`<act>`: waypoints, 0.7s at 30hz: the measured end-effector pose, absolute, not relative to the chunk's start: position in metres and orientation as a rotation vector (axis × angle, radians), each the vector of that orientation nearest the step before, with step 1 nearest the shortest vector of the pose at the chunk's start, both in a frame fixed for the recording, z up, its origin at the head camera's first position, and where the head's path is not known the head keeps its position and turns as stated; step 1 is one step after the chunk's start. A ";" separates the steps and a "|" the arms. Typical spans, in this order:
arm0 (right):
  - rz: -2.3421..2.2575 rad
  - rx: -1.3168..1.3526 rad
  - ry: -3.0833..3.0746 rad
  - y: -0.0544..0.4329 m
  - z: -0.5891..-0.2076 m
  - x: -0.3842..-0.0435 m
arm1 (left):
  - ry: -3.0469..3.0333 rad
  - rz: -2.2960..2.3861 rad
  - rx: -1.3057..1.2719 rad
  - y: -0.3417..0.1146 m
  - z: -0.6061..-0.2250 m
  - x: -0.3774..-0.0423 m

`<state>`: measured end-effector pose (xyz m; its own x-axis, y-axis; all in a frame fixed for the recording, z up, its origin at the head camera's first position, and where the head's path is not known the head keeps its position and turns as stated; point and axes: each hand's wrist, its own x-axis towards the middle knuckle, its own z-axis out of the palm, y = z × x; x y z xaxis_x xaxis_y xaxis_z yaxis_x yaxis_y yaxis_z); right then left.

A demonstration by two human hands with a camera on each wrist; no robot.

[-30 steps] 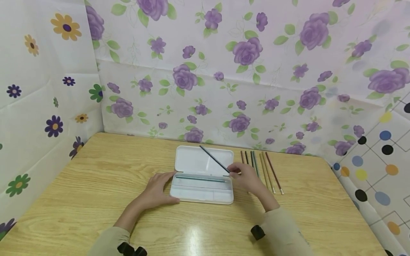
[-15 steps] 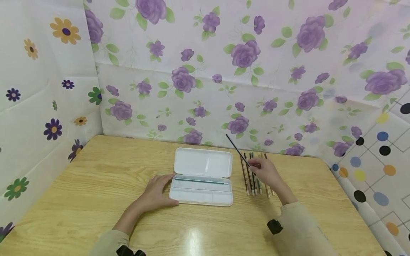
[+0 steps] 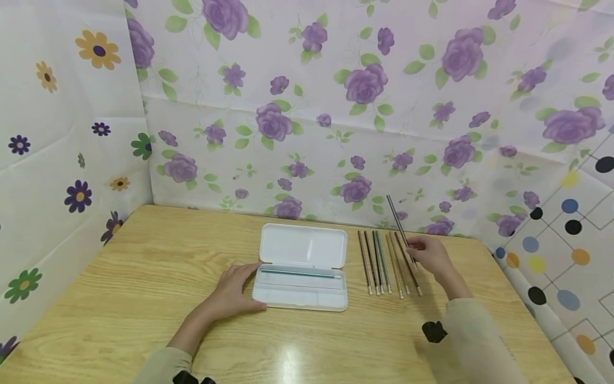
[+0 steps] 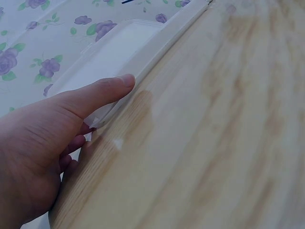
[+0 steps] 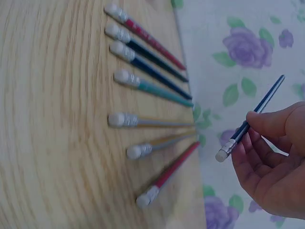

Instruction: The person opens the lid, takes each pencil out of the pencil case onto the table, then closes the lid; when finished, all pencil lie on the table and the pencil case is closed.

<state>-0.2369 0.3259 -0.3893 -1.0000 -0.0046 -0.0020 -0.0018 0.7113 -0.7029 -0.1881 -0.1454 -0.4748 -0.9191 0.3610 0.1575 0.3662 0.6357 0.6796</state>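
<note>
My right hand (image 3: 430, 257) pinches a dark blue pencil (image 5: 261, 106) between thumb and fingers. The pencil slants up, its white eraser end toward the palm side and its far end against the floral backdrop in the head view. Below it, at the right end of a row of pencils, lies a dark red pencil (image 5: 172, 169). My left hand (image 3: 231, 292) grips the left end of an open white pencil case (image 3: 303, 244), thumb along the front rim and fingers around the side. A teal pencil (image 3: 299, 273) lies in the case's back compartment.
Several pencils lie fanned on the wooden table (image 3: 268, 346) right of the case, including a yellowish one (image 5: 159, 124) and a green-blue one (image 5: 167, 94). A flowered sheet (image 3: 326, 160) stands along the table's back edge.
My right hand has carried the dark blue pencil rightward from above the case, past the row, to its right end. My left hand has stayed at the case.
</note>
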 end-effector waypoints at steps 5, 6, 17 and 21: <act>-1.203 0.088 2.894 0.344 -0.396 -0.234 | -2.839 -1.183 -0.630 -0.145 -0.474 -0.187; -1.204 0.101 2.897 0.347 -0.397 -0.234 | -2.837 -1.186 -0.632 -0.145 -0.473 -0.187; -1.211 0.283 2.828 0.365 -0.430 -0.231 | -2.836 -1.187 -0.633 -0.145 -0.474 -0.187; -1.187 0.323 2.841 0.363 -0.437 -0.229 | -2.829 -1.187 -0.636 -0.146 -0.474 -0.187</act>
<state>-0.2289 0.3633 -0.4367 -0.9772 0.1742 -0.1214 0.2088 0.6843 -0.6987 -0.1873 -0.1460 -0.4739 -0.9175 0.3634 0.1614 0.3697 0.6304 0.6826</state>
